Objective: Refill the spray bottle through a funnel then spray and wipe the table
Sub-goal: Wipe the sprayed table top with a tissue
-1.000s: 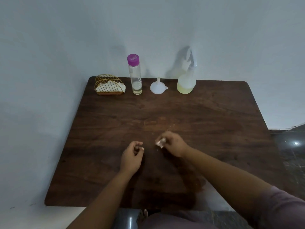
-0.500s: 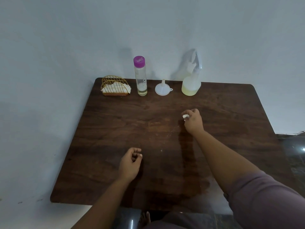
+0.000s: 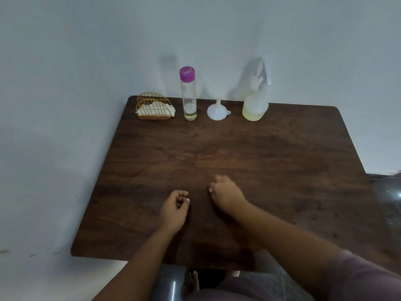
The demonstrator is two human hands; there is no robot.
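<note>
A: If wiping now, right hand (image 3: pixel 225 195) pinches a small tissue wad (image 3: pixel 210 189) on the table (image 3: pixel 282 170); soft, light
B: Left hand (image 3: pixel 174 208) loosely curled, empty. Spray bottle (image 3: pixel 255 105) at back, grip neck

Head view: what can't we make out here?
- Right hand: motion-blurred; only a white speck shows at its fingers, so what it grips is unclear.
- Spray bottle: its clear head blends into the wall and shadow.
- Tall bottle: label print too small to read.
- Right sleeve: cut off by the frame edge.
</note>
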